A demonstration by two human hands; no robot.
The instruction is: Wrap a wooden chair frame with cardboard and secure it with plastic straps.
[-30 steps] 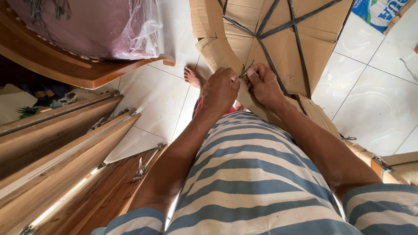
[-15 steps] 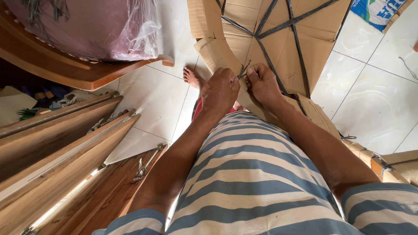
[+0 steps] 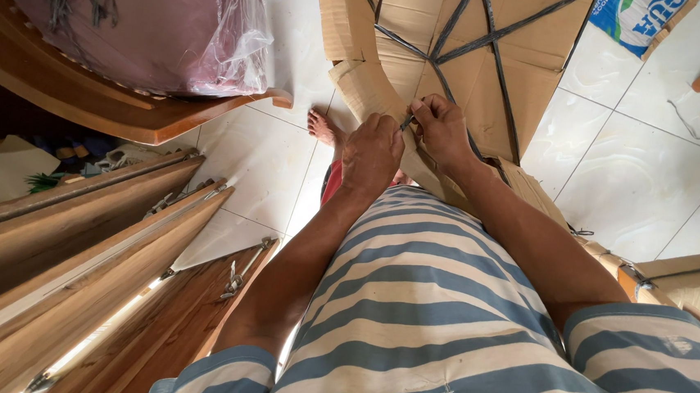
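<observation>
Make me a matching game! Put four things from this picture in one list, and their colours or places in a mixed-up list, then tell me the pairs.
Things:
1. cardboard wrapping
2. black straps
3. plastic bag
4. bare foot

Descriptions:
A. clear, over something pinkish, top left
B. on the white tiled floor
C. brown, in front of both hands
D. crossing over the cardboard

Pairs: 1-C, 2-D, 3-A, 4-B

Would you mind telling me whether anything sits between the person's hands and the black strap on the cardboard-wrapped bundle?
Nothing visible does. The left hand and right hand both already rest on the brown cardboard-wrapped bundle, the right hand's fingers pinching the black plastic strap at its edge.
</observation>
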